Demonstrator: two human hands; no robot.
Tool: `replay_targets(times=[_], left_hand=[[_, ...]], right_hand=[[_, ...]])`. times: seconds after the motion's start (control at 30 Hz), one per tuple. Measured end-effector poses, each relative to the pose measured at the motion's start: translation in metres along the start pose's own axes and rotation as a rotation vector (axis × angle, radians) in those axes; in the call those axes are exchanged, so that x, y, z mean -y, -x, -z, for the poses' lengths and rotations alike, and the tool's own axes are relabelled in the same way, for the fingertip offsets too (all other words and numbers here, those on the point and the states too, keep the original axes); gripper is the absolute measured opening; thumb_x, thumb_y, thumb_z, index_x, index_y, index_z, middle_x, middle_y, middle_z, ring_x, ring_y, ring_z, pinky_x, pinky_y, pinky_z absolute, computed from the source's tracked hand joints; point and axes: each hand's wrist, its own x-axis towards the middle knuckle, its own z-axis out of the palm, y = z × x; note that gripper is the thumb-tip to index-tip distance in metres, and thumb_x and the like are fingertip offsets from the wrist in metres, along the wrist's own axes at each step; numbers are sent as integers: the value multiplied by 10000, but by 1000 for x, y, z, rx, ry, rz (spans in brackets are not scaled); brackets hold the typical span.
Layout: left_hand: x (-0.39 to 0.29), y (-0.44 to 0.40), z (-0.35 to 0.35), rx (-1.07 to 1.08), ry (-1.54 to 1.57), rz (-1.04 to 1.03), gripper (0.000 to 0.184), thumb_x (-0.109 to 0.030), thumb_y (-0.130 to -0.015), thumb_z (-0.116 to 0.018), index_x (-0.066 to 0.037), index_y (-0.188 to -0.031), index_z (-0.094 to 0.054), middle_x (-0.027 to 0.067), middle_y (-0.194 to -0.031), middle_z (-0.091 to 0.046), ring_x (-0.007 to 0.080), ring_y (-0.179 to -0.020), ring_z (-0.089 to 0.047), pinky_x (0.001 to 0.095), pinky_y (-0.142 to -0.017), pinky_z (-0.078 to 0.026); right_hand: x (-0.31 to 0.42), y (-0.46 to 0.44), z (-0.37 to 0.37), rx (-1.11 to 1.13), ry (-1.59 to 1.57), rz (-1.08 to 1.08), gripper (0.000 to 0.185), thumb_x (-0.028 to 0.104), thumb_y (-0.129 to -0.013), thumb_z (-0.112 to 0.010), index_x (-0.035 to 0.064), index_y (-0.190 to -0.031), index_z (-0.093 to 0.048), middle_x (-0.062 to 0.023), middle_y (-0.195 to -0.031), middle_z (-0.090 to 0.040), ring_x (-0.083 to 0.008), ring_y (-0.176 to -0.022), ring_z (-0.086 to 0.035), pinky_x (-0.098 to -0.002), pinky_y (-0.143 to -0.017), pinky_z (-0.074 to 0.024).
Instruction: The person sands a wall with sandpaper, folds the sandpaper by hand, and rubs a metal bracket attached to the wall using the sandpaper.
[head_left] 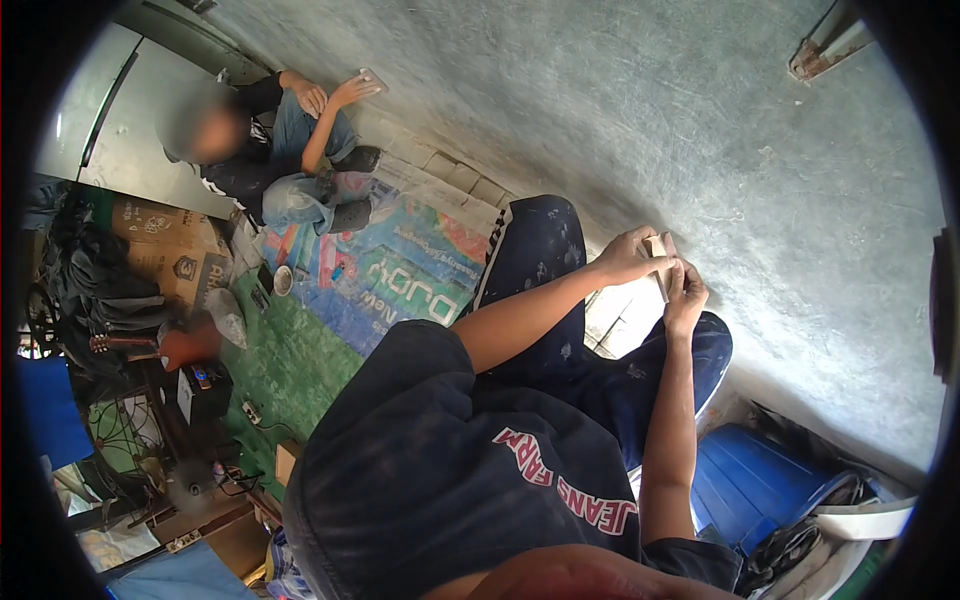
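L hand point(632, 257) & R hand point(686, 296) pinch thin piece point(658, 250); white cup point(282, 290) well apart (contents unclr).

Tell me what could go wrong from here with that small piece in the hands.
The small folded piece is pinched by the fingers of the left hand and right hand, so it could slip and drop. The right forearm passes near the blue plastic bin, so the elbow might bump it. The grey wall looks close; knuckles might scrape it.
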Motion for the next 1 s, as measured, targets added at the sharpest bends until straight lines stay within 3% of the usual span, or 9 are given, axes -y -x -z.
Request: replay_targets(times=[0.1, 0.23, 0.3, 0.37, 0.47, 0.6, 0.7, 0.83, 1.0], left_hand=[[10, -3, -8, -133, 91, -112, 489, -386, -806, -714, -10, -1100, -610, 125, -925, -674, 186, -847, -653, 317, -748, -506], [8, -12, 2, -121, 61, -125, 407, -351, -832, -692, -16, -1062, -664, 119, -881, -684, 167, -824, -649, 309, -734, -497], [5, -6, 6, -71, -1, -87, 311, -295, -874, -661, -3, -974, -698, 50, -836, -677, 116, -799, -608, 262, -713, -473], [12, -7, 5, -86, 13, -117, 353, -328, -830, -716, 17, -904, -703, 57, -747, -667, 106, -691, -579, 267, -648, -462], [-5, 1, 9, -74, -11, -78, 367, -346, -807, -744, 19, -808, -704, 31, -678, -637, 85, -654, -544, 263, -595, -422], [-4, -2, 10, -28, -18, -57, 371, -351, -810, -743, 18, -804, -701, 25, -672, -633, 84, -645, -538, 263, -590, -418], [-1, -5, 9, -30, 0, -67, 371, -342, -800, -750, 26, -815, -710, 75, -661, -650, 106, -611, -566, 283, -569, -440], [3, -8, 11, -28, 7, -108, 395, -355, -846, -711, 36, -902, -693, 61, -731, -650, 100, -675, -558, 277, -612, -439], [12, -10, 9, -8, -74, -98, 395, -339, -886, -659, 46, -973, -681, 113, -837, -684, 146, -756, -610, 295, -677, -482]], right_hand=[[2, 0, 3, 39, 114, 54, 246, 200, -959, -599, -22, -1008, -691, -33, -800, -666, -88, -722, -554, -251, -682, -457], [8, -2, -1, 42, 83, 41, 235, 218, -922, -646, -3, -984, -701, -28, -799, -669, -93, -703, -537, -267, -651, -440], [13, 2, 2, 80, 8, -56, 240, 222, -902, -673, 9, -1009, -703, -13, -815, -664, -88, -690, -518, -261, -646, -430], [12, 3, 0, 45, -35, 68, 238, 219, -889, -692, 20, -1017, -713, 8, -800, -655, -64, -676, -501, -241, -636, -414], [1, 4, 3, 114, -92, -26, 211, 215, -897, -687, 17, -952, -734, 36, -742, -644, -48, -673, -512, -228, -638, -408], [3, 3, 3, 107, -176, -111, 205, 215, -885, -705, 19, -933, -740, 36, -748, -638, -43, -695, -523, -211, -660, -413], [1, 1, 7, 152, -234, -202, 221, 219, -897, -693, 12, -963, -732, 26, -785, -651, -44, -724, -534, -208, -688, -422], [-6, 0, 8, 154, -386, -230, 244, 221, -922, -663, 2, -1018, -708, 14, -870, -670, -56, -782, -555, -222, -734, -437], [-4, 1, 7, 147, -189, -163, 224, 210, -911, -671, 0, -975, -720, 0, -863, -678, -67, -778, -557, -245, -731, -447]])
